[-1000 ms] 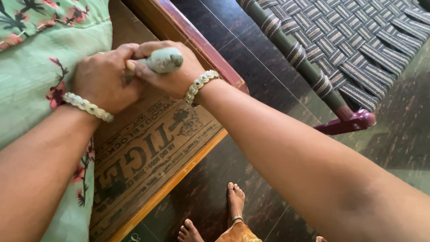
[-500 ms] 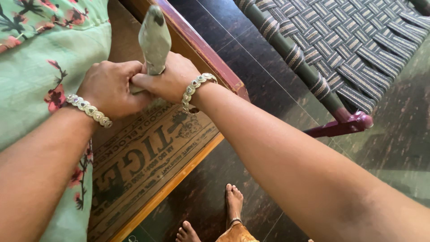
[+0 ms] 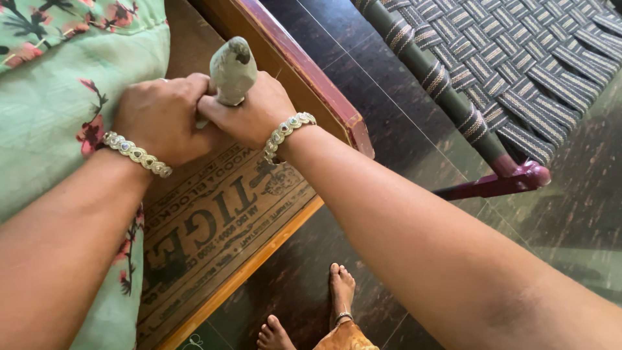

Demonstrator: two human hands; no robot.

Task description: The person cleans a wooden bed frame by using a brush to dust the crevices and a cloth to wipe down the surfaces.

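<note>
Both the left hand (image 3: pixel 162 116) and the right hand (image 3: pixel 249 113) are clenched side by side around a grey-green stone-like lump (image 3: pixel 232 70), seemingly for a firm two-handed grip, above the printed wooden table (image 3: pixel 214 227) beside green floral cloth (image 3: pixel 58 97).

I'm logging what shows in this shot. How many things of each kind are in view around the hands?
Hands: 2, left hand and right hand, both gripping the tool
Grey-green tool: 1
Bracelets: 2
Green floral cloth: 1
Printed wooden board: 1
Woven cot: 1
Bare feet: 2
Total: 10
</note>
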